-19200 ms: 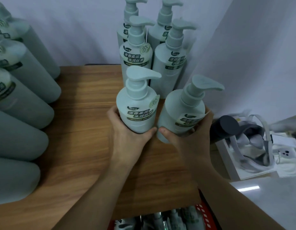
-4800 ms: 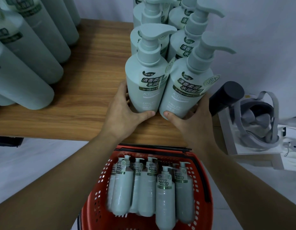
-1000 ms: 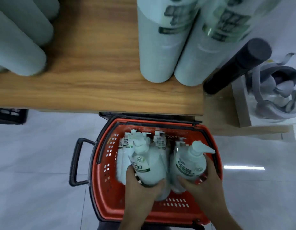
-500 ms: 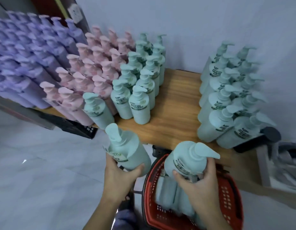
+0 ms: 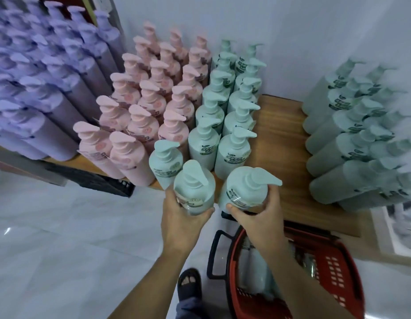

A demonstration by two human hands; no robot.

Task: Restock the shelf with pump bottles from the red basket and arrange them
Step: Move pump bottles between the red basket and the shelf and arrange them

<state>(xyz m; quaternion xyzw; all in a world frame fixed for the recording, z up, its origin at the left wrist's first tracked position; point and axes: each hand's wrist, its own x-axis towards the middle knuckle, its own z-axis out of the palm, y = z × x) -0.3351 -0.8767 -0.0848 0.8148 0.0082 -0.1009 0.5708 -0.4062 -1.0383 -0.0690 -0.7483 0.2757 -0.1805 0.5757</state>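
Shelf point(image 5: 278, 139) of wood spreads before us, carrying purple bottles point(image 5: 39, 88), pink bottles point(image 5: 140, 107) and green rows point(image 5: 227, 111) with a bare strip between. Below, the red basket point(image 5: 333, 272) sits on the floor. Our left hand point(image 5: 181, 219) is wrapped round one green pump bottle point(image 5: 194, 189) at the shelf's front edge; our right hand point(image 5: 259, 215) grips a second bottle point(image 5: 246, 189) just beside it.

Purple, pink and mint on brown woodgrain

Purple plastic pump bottles point(image 5: 45, 93) at 10 o'clock, pink plastic pump bottles point(image 5: 140, 107) at 11, mint-green pump bottles point(image 5: 232, 116) with dark-lettered labels at 12; red perforated plastic basket point(image 5: 333, 275), black-handled, at 5.
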